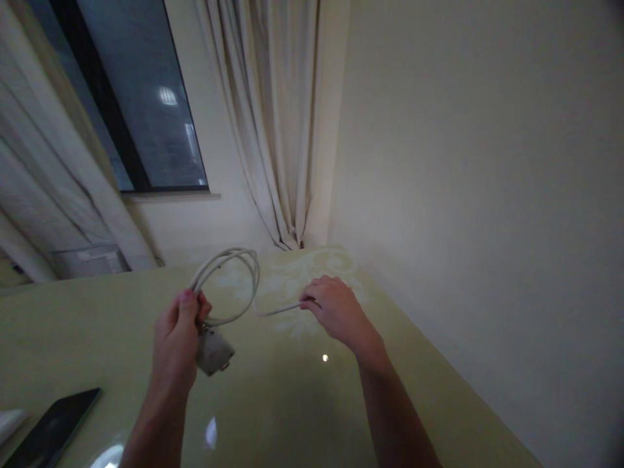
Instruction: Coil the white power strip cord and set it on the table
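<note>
A white cable (254,273) is gathered in loose loops above the table. My left hand (178,331) is closed on the near side of the loops, thumb on top. Just below its fingers hangs a pale, boxy power adapter (214,351), whose metal prongs seem to show at the lower right edge. From the coil a single length of the same cable runs right to my right hand (334,309), which pinches it between thumb and fingers. The cable's end is hidden in that hand.
The glossy green-yellow table (273,403) meets a bare wall (468,195) on the right. A dark flat device, like a tablet or phone (53,429), lies at the lower left beside a white object (10,421). Curtains (273,117) hang around a window (141,84) behind.
</note>
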A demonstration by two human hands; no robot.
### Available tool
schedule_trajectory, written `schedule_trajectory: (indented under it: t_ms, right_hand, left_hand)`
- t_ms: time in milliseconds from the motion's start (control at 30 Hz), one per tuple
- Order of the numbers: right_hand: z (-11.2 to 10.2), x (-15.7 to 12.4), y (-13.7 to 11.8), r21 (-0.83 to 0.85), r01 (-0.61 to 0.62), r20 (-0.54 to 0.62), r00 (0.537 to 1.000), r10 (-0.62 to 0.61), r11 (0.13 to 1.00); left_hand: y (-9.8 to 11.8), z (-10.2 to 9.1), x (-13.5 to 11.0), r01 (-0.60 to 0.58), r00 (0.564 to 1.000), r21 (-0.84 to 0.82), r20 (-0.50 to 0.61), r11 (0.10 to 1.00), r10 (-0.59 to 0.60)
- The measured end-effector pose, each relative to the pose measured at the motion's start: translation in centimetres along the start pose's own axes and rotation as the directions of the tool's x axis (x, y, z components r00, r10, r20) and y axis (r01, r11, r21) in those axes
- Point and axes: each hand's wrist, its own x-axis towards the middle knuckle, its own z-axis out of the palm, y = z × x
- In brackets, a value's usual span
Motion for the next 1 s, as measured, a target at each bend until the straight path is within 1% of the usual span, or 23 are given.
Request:
schedule_trajectory:
  t_ms: [67, 100, 133, 200, 300, 367, 433, 500, 600, 667, 767, 833, 867, 933, 1000]
  right_hand:
    - [1.1, 0.7, 0.6, -0.146, -0.121, -0.041, 0.992, 0.116, 0.982]
    - [1.5, 0.9, 1.0, -0.19, -0.189, -0.089, 0.981, 0.175, 0.963]
    - [1.9, 1.1, 1.6, -0.21, -0.251, -0.144, 0.964, 0.224, 0.945]
    - [2.5, 1.2, 2.8, -0.185, -0.349, -0.266, 0.918, 0.295, 0.919]
    - [2.9, 1.1, 4.5, -0.048, -0.415, -0.434, 0.828, 0.355, 0.909]
    - [3.0, 1.1, 5.3, 0.087, -0.401, -0.502, 0.773, 0.388, 0.912]
    - [3.1, 1.2, 5.6, 0.228, -0.339, -0.528, 0.744, 0.409, 0.913]
    - [3.1, 1.4, 5.8, 0.348, -0.272, -0.541, 0.724, 0.429, 0.897]
    - [3.0, 1.6, 5.7, 0.449, -0.224, -0.555, 0.688, 0.467, 0.865]
    - [2.9, 1.6, 5.7, 0.497, -0.197, -0.558, 0.673, 0.485, 0.845]
    - [2.4, 1.5, 5.4, 0.579, -0.147, -0.55, 0.656, 0.517, 0.802]
    - [1.9, 1.4, 5.1, 0.593, -0.11, -0.578, 0.632, 0.516, 0.798]
    - [1.6, 1.3, 4.9, 0.575, -0.086, -0.611, 0.616, 0.497, 0.813]
    - [1.1, 1.1, 4.7, 0.491, -0.04, -0.686, 0.597, 0.415, 0.87]
    - [0.7, 0.9, 4.8, 0.377, -0.016, -0.732, 0.607, 0.309, 0.926]
  left_hand:
    - [0.7, -0.5, -0.3, 0.03, 0.999, -0.147, -0.015, 0.989, -0.032]
    - [1.0, -0.8, -0.4, 0.04, 0.999, -0.191, -0.01, 0.981, -0.043]
    - [1.3, -1.2, -0.4, 0.052, 0.999, -0.204, 0.017, 0.978, -0.05]
    - [1.5, -1.9, -0.5, 0.057, 0.995, -0.157, 0.092, 0.986, -0.043]
    - [1.2, -2.6, -0.4, 0.004, 0.973, -0.004, 0.231, 1.0, -0.003]
    - [0.8, -2.6, -0.3, -0.042, 0.963, 0.071, 0.267, 0.997, 0.021]
    - [0.5, -2.3, -0.1, -0.048, 0.958, 0.107, 0.286, 0.993, 0.016]
    - [0.3, -1.9, 0.0, -0.017, 0.953, 0.117, 0.303, 0.993, -0.019]
    - [0.0, -1.4, 0.1, 0.055, 0.94, 0.122, 0.327, 0.991, -0.093]
    - [-0.1, -1.3, 0.3, 0.097, 0.939, 0.126, 0.316, 0.987, -0.133]
    - [-0.5, -1.1, 0.6, 0.126, 0.96, 0.108, 0.237, 0.986, -0.148]
    - [-0.9, -1.0, 0.9, 0.141, 0.975, 0.082, 0.164, 0.987, -0.152]
    - [-1.0, -1.0, 1.1, 0.157, 0.98, 0.07, 0.114, 0.985, -0.165]
    - [-1.4, -1.2, 1.4, 0.186, 0.982, 0.046, 0.025, 0.982, -0.187]
    - [-1.9, -1.5, 1.7, 0.173, 0.984, 0.031, -0.039, 0.984, -0.172]
